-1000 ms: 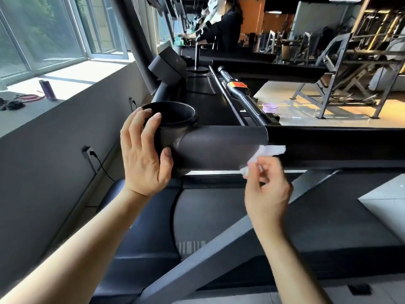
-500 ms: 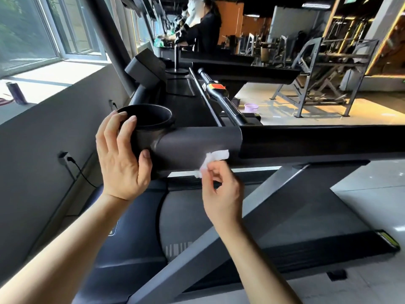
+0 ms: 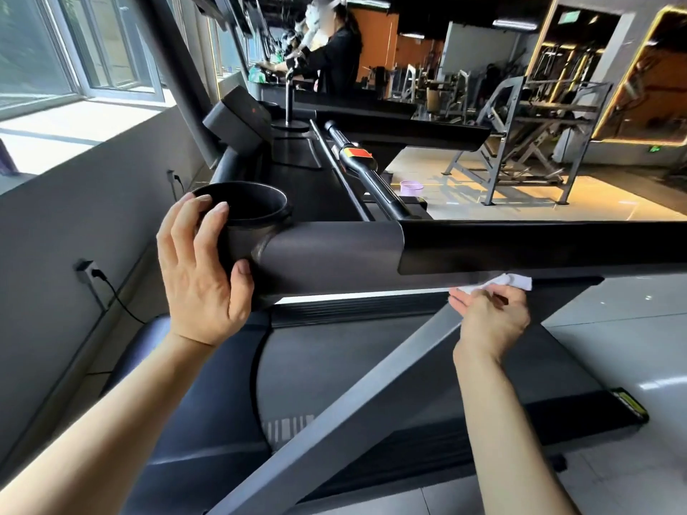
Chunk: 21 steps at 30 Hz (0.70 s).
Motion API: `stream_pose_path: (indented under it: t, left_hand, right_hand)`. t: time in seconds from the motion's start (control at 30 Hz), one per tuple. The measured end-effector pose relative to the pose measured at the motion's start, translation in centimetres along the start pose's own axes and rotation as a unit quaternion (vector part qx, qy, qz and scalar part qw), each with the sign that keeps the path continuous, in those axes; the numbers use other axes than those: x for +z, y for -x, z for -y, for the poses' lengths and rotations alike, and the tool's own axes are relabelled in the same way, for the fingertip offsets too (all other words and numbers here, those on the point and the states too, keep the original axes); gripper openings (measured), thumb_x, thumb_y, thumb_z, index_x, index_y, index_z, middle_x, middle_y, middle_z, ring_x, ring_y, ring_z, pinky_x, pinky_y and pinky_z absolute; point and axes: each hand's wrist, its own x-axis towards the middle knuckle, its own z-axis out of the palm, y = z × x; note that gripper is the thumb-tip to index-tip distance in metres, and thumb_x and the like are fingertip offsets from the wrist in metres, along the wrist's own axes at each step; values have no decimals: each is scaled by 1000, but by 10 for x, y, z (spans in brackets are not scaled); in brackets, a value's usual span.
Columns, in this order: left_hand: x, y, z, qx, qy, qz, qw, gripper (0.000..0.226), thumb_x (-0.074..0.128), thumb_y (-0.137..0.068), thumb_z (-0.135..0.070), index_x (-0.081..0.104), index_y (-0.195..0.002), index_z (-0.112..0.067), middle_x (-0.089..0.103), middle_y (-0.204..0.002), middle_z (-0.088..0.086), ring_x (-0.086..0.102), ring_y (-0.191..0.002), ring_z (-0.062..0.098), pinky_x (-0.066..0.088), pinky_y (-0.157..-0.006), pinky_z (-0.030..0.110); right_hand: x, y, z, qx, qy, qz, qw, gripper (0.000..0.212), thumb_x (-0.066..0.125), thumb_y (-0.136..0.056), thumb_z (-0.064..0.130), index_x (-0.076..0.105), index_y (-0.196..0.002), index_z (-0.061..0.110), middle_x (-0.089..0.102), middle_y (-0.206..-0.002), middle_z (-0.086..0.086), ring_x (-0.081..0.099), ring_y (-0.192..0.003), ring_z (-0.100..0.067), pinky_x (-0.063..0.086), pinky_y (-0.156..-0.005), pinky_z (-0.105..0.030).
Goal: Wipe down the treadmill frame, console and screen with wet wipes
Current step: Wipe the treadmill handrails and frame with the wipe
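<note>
Step in hand: wiping the treadmill frame, namely the underside of the side handrail [image 3: 520,250].

Left hand [image 3: 202,276], at 9 o'clock: fingers wrap the wall of the cup holder [image 3: 241,206], and the thumb lies on the grey junction beside it. This looks like a bracing hold, not a cleaning one.

Right hand [image 3: 490,317], at 3 o'clock: fingers are closed on the wet wipe [image 3: 509,281] and press it up against the lower edge of the black handrail. The pinching fingertips are hidden behind the hand.

The console [image 3: 238,117] sits at 11 o'clock, well apart from both hands; no screen can be made out. The grey diagonal strut [image 3: 371,395] runs from 7 o'clock up toward the right hand, crossing over the belt [image 3: 334,366].

Judgement: the task is at an early to middle stage. The next move calls for firm upward pressure and an even stroke along the rail, with the wipe kept flat against it.
</note>
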Motion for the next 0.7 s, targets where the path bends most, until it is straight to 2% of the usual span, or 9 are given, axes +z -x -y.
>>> stream_pose_path:
  t: [0.07,0.13,0.27,0.33,0.4,0.5,0.63,0.7]
  left_hand:
    - [0,0,1,0,5,-1,1000,58,41,-94,-31,44,-140,4,45,-140,34,40,-134,51,27,-118,51]
    - [0,0,2,-1,8,2,1000,57,42,-94,-30,44,-140,3,45,-140,33,39,-135,50,27,-118,51]
    - [-4,0,4,-4,6,14,1000,57,44,-93,-31,44,-141,1,46,-141,31,39,-136,49,30,-116,54]
    - [-6,0,5,0,5,22,1000,56,45,-94,-32,45,-141,0,47,-141,30,40,-137,49,33,-114,56]
    - [-8,0,5,2,4,28,1000,56,45,-95,-33,45,-142,-1,48,-141,30,40,-137,48,33,-114,55]
    - [-10,0,2,-10,15,29,999,56,46,-95,-32,45,-142,-2,47,-143,28,39,-139,46,32,-115,52]
    - [-15,0,-1,-16,14,48,999,56,48,-95,-30,44,-144,-4,47,-145,26,39,-141,44,31,-116,49]
    - [-20,-1,2,-15,4,67,998,56,49,-95,-31,46,-145,-4,47,-147,23,39,-142,43,33,-114,50]
  right_hand:
    - [12,22,0,7,-8,23,1000,24,46,-92,-11,51,-83,11,64,-89,-24,76,-69,-29,61,-62,-33]
    - [22,54,-1,2,-5,85,996,22,48,-90,-13,50,-81,7,67,-83,-26,76,-68,-27,62,-64,-35]
    - [31,103,4,-21,23,240,970,24,53,-86,-15,57,-81,8,70,-72,-6,76,-71,-29,63,-67,-36]
    - [24,97,9,-11,19,246,969,18,53,-88,-14,58,-85,3,70,-75,-9,76,-73,-33,63,-69,-36]
    - [13,79,12,-1,3,189,982,11,52,-91,-13,59,-92,-3,70,-81,-19,76,-75,-37,64,-70,-38]
    - [9,68,12,-22,29,146,989,11,54,-91,-12,60,-92,-3,71,-78,-16,76,-70,-33,63,-74,-52]
    - [31,115,13,-103,59,250,961,25,60,-93,-5,62,-80,17,72,-68,-1,76,-66,-24,62,-66,-54]
    - [44,137,13,-142,67,303,940,21,62,-93,2,64,-81,20,73,-71,1,76,-67,-20,61,-64,-55]
